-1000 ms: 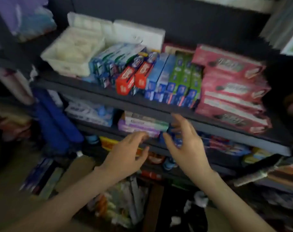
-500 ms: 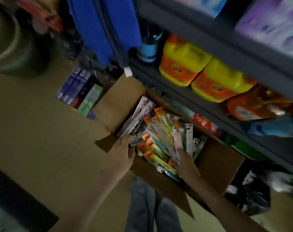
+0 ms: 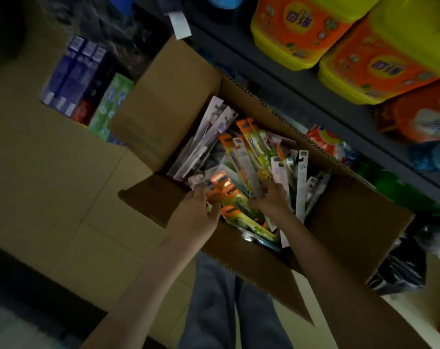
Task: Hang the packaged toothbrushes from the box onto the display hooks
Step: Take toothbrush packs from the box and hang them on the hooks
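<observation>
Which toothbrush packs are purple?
The two long purple packs leaning at the far left end of the box, beside its flap. The other packs are mostly orange, green or white.

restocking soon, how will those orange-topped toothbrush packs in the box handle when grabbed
The orange-topped toothbrush packs are thin flat cards, so probably light and fairly stiff. They lie loosely overlapped in the cardboard box, so neighbours may slide or lift along. Glossy fronts might slip under the left hand.

From my remote feed: a matt brown corrugated cardboard box (image 3: 344, 217) holding glossy plastic-and-card toothbrush packs (image 3: 241, 157), shiny yellow plastic jugs (image 3: 302, 34) on a matt dark shelf (image 3: 289, 79), denim-like blue cloth trousers (image 3: 213, 303) over smooth floor tiles (image 3: 50, 172)
</observation>
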The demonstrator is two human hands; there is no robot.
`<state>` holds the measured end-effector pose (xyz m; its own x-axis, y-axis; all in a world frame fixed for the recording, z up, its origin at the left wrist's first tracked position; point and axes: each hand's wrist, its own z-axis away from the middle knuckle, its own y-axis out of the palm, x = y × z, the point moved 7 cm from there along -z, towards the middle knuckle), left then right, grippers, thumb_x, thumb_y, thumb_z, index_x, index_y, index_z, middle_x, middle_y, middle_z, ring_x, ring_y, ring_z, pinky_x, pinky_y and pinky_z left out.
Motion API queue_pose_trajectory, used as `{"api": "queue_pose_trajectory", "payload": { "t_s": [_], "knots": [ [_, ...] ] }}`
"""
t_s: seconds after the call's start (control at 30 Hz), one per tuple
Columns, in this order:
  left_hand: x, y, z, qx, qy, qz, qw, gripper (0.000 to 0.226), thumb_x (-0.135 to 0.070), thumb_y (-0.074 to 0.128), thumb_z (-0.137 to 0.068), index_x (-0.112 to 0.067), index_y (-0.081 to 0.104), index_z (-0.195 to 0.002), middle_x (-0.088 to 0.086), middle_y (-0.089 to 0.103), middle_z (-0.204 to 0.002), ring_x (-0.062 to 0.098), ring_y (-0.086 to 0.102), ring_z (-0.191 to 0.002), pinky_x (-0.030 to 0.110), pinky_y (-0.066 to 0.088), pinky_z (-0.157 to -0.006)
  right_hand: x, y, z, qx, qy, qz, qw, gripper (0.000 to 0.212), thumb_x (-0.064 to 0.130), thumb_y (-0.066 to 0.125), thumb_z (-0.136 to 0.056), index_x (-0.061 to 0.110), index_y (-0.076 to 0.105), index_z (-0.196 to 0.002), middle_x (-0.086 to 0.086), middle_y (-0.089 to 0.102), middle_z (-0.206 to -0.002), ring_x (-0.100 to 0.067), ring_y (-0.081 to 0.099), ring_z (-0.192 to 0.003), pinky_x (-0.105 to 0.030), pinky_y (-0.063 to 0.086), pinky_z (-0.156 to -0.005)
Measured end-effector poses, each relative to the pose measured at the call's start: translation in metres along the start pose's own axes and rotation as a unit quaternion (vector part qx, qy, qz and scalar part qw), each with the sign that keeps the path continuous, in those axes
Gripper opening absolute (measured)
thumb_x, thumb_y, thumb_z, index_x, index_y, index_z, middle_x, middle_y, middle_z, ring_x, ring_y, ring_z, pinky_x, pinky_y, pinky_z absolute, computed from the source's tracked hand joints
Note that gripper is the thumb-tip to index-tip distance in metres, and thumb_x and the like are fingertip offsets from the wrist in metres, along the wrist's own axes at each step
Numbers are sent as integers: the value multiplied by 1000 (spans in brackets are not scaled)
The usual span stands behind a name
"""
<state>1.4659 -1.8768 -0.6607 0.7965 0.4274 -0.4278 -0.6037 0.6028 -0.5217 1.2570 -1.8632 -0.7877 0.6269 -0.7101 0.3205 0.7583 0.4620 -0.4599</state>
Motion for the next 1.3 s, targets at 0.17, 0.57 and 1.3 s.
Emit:
{"api": "queue_pose_trajectory", "payload": {
  "t_s": [0.17, 0.57, 1.3],
  "knots": [
    [-20, 15, -12, 70, -41, 102, 992, 36, -30, 54, -96, -18, 48, -130, -1, 59, -117, 10, 56, -96, 25, 45, -82, 15, -8, 22, 22, -34, -135, 990, 49, 23, 79, -77, 17, 50, -116, 0, 55, -113, -20, 55, -105, -36, 49, -87],
    [-45, 46, -26, 73, -84, 377, 920, 28, -23, 63, -92, -13, 56, -117, 13, 69, -101, 30, 71, -82, 50, 59, -67, 45, 12, 90, 334, -99, -429, 833, 51, 6, 60, -81, 10, 50, -131, -6, 65, -110, -23, 61, -106, -37, 49, -91],
    [-52, 66, -40, -30, -76, 321, 943, 19, -20, 67, -88, -11, 62, -104, 2, 67, -92, 18, 67, -88, 29, 56, -71, 36, -10, 77, 277, -116, -411, 861, 36, 10, 58, -92, 23, 54, -125, 4, 66, -117, -10, 61, -113, -26, 49, -95]
  ]
}}
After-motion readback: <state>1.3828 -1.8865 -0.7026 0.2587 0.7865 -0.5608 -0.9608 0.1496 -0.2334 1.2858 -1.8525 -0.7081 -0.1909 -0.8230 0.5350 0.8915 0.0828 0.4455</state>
